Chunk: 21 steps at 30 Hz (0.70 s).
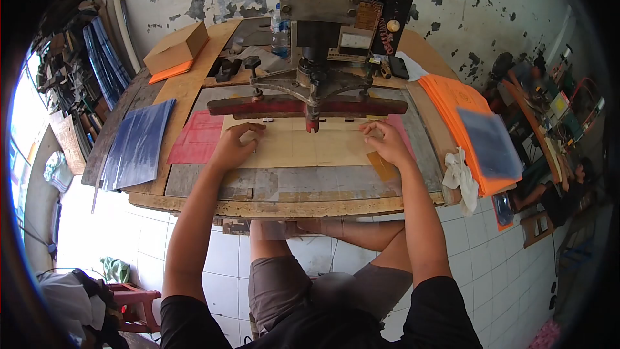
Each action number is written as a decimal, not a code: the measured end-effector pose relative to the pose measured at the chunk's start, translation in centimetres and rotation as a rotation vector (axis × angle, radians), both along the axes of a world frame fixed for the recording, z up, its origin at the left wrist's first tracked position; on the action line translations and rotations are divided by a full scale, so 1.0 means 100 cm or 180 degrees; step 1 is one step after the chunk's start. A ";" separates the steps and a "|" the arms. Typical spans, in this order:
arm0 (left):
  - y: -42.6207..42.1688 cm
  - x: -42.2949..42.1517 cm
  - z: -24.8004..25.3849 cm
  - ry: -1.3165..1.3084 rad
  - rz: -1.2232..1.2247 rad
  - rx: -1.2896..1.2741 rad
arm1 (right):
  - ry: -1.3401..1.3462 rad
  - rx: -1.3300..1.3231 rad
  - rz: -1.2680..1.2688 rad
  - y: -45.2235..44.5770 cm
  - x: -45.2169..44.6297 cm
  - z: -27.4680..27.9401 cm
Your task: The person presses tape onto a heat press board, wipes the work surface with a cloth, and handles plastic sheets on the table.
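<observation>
A pale yellow sheet (297, 148) lies flat on a pink sheet (194, 139) on the worktable, beneath the red-edged bar (271, 108) of a press. My left hand (237, 147) rests over the yellow sheet's left part, fingers bent and thumb apart from them. Over its right part is my right hand (389, 144), its fingers also curved with a gap to the thumb. Neither hand shows anything held. Small dark pieces (349, 120) sit along the sheet's far edge, partly under the bar. An amber strip (382, 165) lies below my right hand.
Blue plastic sheets (139, 145) lie at the table's left, near a cardboard box (175, 48). Orange sheets (455, 100) with clear blue plastic (489, 142) and a white cloth (460, 178) are on the right. A bottle (279, 35) and phone (398, 67) stand behind. Another person (565, 200) sits far right.
</observation>
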<state>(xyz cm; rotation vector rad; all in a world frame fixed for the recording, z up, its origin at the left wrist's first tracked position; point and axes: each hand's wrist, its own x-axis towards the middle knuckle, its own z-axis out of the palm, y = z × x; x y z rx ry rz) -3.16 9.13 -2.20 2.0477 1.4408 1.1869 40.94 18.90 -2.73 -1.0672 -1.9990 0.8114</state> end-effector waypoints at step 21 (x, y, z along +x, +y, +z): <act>-0.011 0.036 0.012 0.1353 -0.0509 0.0418 | -0.1299 0.1263 0.0802 -0.032 -0.046 0.010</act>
